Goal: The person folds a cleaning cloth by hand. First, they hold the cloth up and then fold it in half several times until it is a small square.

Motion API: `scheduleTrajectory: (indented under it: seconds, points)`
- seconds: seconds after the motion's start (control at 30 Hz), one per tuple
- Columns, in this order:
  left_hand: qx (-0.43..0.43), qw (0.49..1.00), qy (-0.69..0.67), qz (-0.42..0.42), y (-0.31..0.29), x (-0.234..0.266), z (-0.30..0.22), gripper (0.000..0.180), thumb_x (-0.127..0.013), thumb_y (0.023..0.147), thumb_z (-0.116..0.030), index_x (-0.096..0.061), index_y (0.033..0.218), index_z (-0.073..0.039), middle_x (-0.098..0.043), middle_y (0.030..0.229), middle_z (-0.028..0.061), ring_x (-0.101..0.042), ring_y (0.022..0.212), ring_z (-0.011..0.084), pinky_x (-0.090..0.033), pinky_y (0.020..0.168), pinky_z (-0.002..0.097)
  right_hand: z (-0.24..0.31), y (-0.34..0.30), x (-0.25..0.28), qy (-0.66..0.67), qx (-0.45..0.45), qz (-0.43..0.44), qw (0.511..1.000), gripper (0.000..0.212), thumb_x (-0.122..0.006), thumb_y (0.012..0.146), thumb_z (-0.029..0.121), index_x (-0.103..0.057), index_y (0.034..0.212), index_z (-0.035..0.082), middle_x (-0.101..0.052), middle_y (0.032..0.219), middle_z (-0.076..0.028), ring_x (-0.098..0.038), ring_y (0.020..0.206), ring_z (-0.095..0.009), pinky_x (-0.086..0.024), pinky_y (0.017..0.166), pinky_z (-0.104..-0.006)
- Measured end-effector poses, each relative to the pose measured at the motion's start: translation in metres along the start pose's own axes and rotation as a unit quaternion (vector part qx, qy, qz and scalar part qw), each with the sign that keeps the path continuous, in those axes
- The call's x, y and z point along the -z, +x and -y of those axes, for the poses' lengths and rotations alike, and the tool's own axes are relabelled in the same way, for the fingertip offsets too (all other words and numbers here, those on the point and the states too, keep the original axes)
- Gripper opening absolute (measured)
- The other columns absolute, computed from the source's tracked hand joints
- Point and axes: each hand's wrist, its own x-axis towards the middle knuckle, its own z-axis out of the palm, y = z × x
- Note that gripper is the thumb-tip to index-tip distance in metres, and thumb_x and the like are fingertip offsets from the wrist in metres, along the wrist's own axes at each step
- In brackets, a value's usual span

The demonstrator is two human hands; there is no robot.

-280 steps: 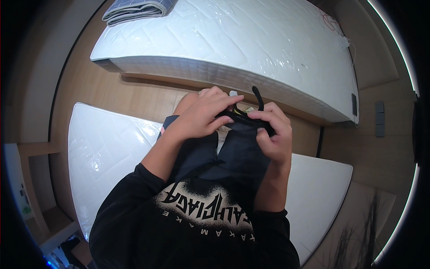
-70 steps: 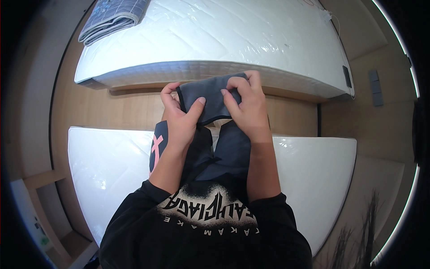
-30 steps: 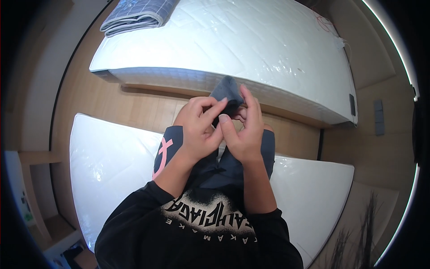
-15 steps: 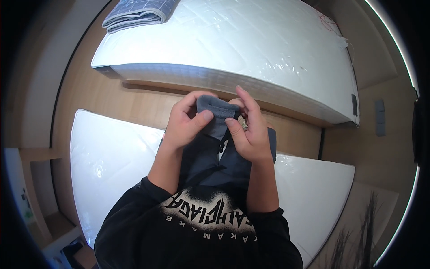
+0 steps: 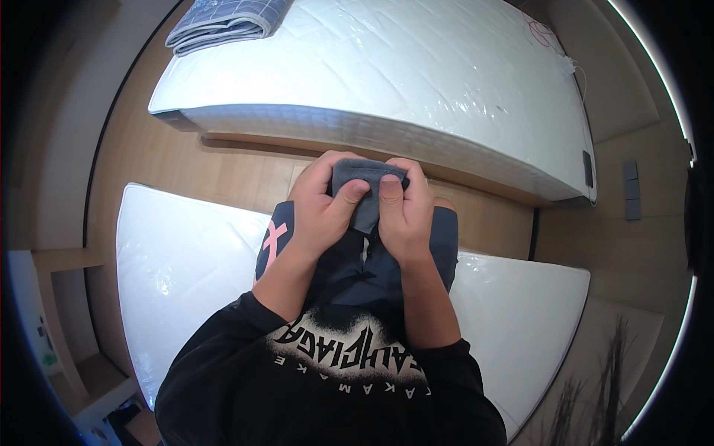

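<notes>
A dark grey piece of soft cloth (image 5: 363,169), folded over along its top edge, is held up in front of my lap; its exact kind does not show. My left hand (image 5: 325,199) is closed on its left side, thumb pressed on the near face and fingers behind. My right hand (image 5: 407,204) grips the right side the same way, thumb upright beside the other thumb. The cloth hides part of the fingers. Its lower end hangs between my wrists over dark shorts (image 5: 444,241).
Beyond my knees a plastic-wrapped white mattress (image 5: 372,67) lies on a low base, with a folded blue checked quilt (image 5: 223,26) at its far left. I sit on another wrapped mattress (image 5: 186,260). Wooden floor (image 5: 249,178) runs between them. A power strip and cables (image 5: 569,65) lie at the far right.
My right hand has closed in round the cloth, its raised fingers now folded behind it. Both thumbs have come closer together on the near face. A pink mark on the shorts has come into view.
</notes>
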Motion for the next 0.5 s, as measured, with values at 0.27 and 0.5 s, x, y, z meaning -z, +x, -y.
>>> scheduleTrajectory:
  seconds: [0.27,0.5]
  points:
    - [0.218,0.969,-0.090,0.078,0.002,0.003,-0.002,0.038,-0.082,0.076,-0.021,-0.065,0.100,0.003,-0.069,0.085,0.0076,-0.064,0.078,0.0118,-0.051,0.071,0.0277,-0.011,0.002,0.009,0.073,-0.042,-0.073,0.994,0.030,-0.059,0.098,0.028,-0.059,0.105,-0.001,-0.064,0.079,-0.007,-0.059,0.073,-0.014,-0.049,0.067,-0.0289]
    - [0.125,0.973,0.057,0.188,0.004,0.020,0.002,0.041,-0.085,0.071,-0.013,-0.065,0.105,-0.002,-0.067,0.087,0.0037,-0.061,0.084,0.0112,-0.050,0.076,0.0263,0.016,0.015,0.027,-0.203,0.096,0.060,0.973,0.032,-0.075,0.082,0.028,-0.066,0.095,0.000,-0.067,0.075,-0.014,-0.067,0.065,-0.025,-0.051,0.062,-0.0325]
